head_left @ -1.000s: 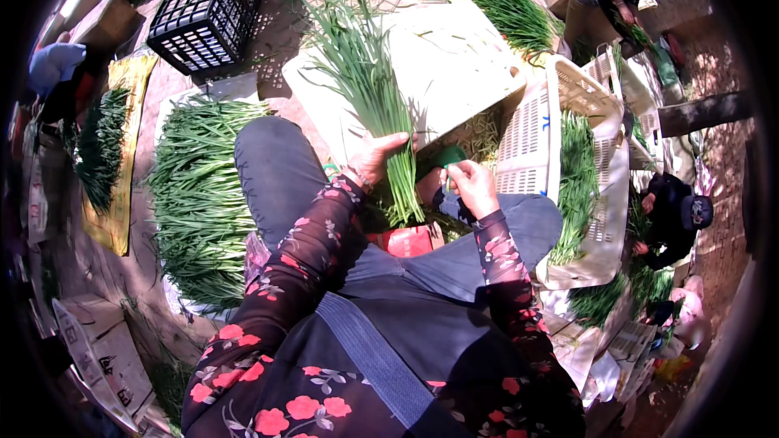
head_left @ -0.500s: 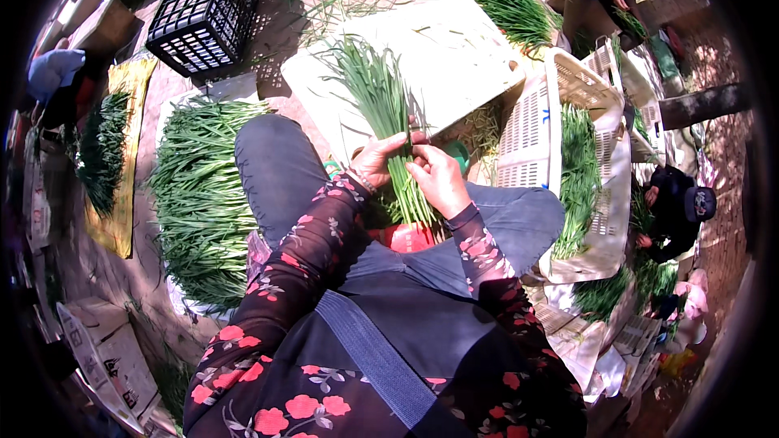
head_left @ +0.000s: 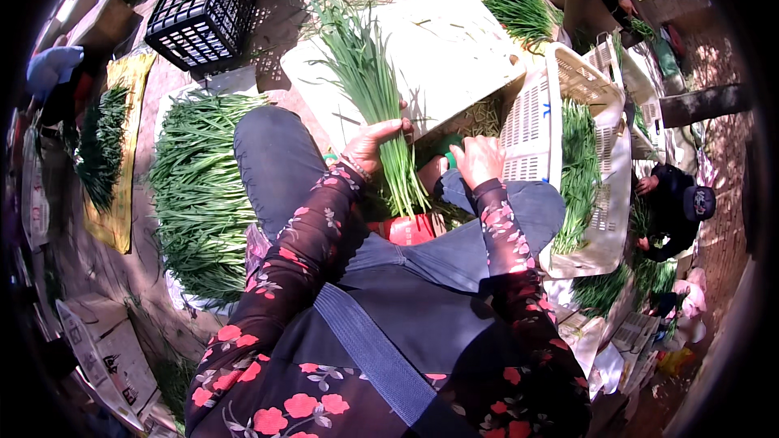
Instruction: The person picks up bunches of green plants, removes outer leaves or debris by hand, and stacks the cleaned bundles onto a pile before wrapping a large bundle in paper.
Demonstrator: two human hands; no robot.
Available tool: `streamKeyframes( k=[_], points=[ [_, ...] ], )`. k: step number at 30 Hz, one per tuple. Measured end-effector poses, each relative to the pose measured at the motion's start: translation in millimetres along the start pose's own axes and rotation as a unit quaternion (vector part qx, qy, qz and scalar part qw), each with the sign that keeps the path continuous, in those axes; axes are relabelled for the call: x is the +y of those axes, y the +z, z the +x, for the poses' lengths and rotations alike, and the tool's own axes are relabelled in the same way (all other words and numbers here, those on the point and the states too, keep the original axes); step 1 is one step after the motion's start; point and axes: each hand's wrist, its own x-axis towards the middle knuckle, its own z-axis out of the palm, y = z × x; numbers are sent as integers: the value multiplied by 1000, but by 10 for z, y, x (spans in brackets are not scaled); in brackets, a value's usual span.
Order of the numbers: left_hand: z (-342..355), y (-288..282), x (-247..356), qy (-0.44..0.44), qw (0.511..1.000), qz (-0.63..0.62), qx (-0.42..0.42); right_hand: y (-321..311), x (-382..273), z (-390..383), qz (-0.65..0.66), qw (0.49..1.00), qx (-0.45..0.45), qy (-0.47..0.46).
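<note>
"Green bunch [head_left: 373,89], where is it?"

"Upright-ish in front of the lap, tilted. Leaf tips point up and left over the white board [head_left: 462,40], cut ends down and right."

"Left hand [head_left: 369,148]?"

"Grasping the bunch low on the stalks, thumb across the near side."

"Right hand [head_left: 482,159]?"

"Apart from the bunch, back of the hand up, fingers bent down. Can't tell if anything's in them. Small green item [head_left: 443,144] just beside it, kind unclear."

"Under the stalk ends?"

"Red thing [head_left: 410,229] between the legs. Contact unclear."

"Right side, quick."

"Pale crate [head_left: 525,142], slotted walls, greens [head_left: 578,170] inside. Farther right, a co-worker [head_left: 680,211] in dark clothes and a cap."

"Left side?"

"Big heap [head_left: 203,195] of stalks beside the left knee [head_left: 276,162]. Past that, a smaller pile [head_left: 104,146] on a yellow sheet [head_left: 122,223]. Black crate [head_left: 203,20] behind the heap, near the board."

"Top right?"

"Another pile [head_left: 507,2], on yellow too, just beyond the board."
</note>
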Motion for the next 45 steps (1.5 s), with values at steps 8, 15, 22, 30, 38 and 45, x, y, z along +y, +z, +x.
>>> streamKeyframes(
  k=[8, 15, 22, 30, 38, 45],
  points=[
    [189, -51, -38, -26, 999, -38, -8, 341, -539, -275, 642, 704, -295, 69],
    [328, -507, -246, -79, 972, -36, 218, 740, -338, -114, 710, 603, -316, 181],
    [188, -281, -192, -138, 988, -58, -35, 629, -433, -228, 698, 592, -386, 116],
    [-14, 120, 6, -47, 994, 27, -90, 174, -241, -272, 536, 795, -281, -45],
    [-40, 157, -3, -75, 993, 50, -74, -789, -789, -131, 516, 852, -10, -90],
    [-173, 3, -48, -114, 989, -27, -89, -595, -921, 120, 355, 932, -33, -63]
  ],
)
